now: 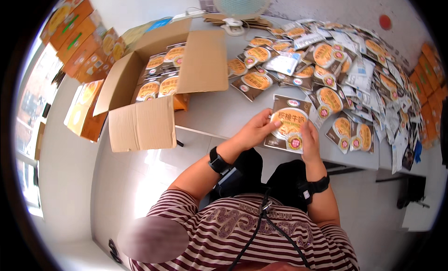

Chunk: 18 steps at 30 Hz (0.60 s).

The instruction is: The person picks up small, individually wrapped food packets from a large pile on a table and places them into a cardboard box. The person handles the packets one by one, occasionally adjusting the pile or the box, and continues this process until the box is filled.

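In front of me, over the table's near edge, I hold a brown food packet (pixel 291 113) with a round orange bowl picture on its face. My left hand (pixel 255 130) grips its left side, thumb on the front. My right hand (pixel 310 139) closes on the right side. Whether more packets lie behind the front one, I cannot tell. To the left stands an open cardboard box (pixel 204 61) with its flaps spread, and similar packets (pixel 169 86) lie in it in rows. A large loose heap of packets (pixel 326 56) covers the table on the right, some showing silver-white backs.
A fan (pixel 240 5) stands at the back of the grey table (pixel 205 117), beside flattened cardboard (pixel 254 23). Orange cartons (pixel 77 38) are stacked at the far left, and more orange cartons (pixel 428 84) at the right. Another orange carton (pixel 86 110) sits left of the open box.
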Each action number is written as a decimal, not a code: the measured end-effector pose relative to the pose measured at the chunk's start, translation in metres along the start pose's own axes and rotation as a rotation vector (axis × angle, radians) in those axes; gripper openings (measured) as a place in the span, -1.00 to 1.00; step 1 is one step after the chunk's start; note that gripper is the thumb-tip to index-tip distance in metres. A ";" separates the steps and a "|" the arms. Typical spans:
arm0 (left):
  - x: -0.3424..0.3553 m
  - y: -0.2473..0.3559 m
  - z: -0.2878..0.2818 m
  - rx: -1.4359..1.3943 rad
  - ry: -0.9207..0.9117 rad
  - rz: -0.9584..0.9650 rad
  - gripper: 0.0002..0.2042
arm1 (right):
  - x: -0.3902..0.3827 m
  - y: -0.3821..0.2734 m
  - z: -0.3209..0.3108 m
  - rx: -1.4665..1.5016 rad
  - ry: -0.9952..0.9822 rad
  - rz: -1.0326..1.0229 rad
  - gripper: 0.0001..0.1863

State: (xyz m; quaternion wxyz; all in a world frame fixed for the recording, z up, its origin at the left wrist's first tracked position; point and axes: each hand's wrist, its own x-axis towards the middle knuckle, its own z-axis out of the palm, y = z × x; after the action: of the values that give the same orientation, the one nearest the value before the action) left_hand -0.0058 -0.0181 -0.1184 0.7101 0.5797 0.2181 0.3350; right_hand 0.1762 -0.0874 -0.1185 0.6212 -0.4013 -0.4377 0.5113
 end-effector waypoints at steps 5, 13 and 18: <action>0.002 0.000 0.001 -0.153 -0.100 0.053 -0.79 | 0.000 -0.002 0.002 -0.016 0.045 0.012 -0.65; 0.004 0.001 0.001 -0.019 -0.034 -0.004 -0.55 | -0.002 0.000 0.005 -0.108 0.018 -0.008 -0.67; 0.001 0.011 0.006 -0.108 -0.024 -0.051 -0.50 | -0.002 -0.004 0.008 -0.129 0.005 -0.026 -0.65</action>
State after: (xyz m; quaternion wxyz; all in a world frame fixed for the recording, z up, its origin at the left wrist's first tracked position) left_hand -0.0028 -0.0204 -0.1066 0.7510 0.5388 0.2060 0.3212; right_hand 0.1698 -0.0894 -0.1131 0.6020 -0.4359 -0.4733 0.4728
